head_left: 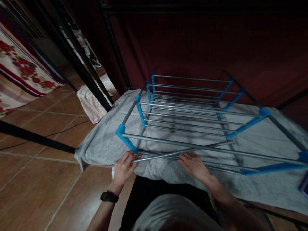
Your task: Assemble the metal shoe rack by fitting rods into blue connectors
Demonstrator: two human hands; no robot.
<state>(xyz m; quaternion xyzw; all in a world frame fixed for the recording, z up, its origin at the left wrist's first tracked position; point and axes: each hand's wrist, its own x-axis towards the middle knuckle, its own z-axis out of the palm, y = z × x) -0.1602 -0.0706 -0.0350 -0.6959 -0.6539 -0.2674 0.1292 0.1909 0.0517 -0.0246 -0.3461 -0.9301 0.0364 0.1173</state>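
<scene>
Left hand (124, 164) – gripping rod (158, 156), rack's (192, 108) 8 o'clock | right hand (193, 165) – 6 o'clock edge, grip: cannot tell | rack on cloth (103, 138)

The left hand (124, 166) holds a rod (166, 155) slanting across the rack (168, 142).

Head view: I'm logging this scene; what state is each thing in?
Left hand: curled around slanted tube
Slanted tube: diagonal, held near one end
Right hand: fingers bent, grip unclear
Rack: resting on grey cloth
Grey cloth: spread out, rumpled
Black wristband: worn
Floral cloth: hanging
Striped cloth: rumpled
</scene>
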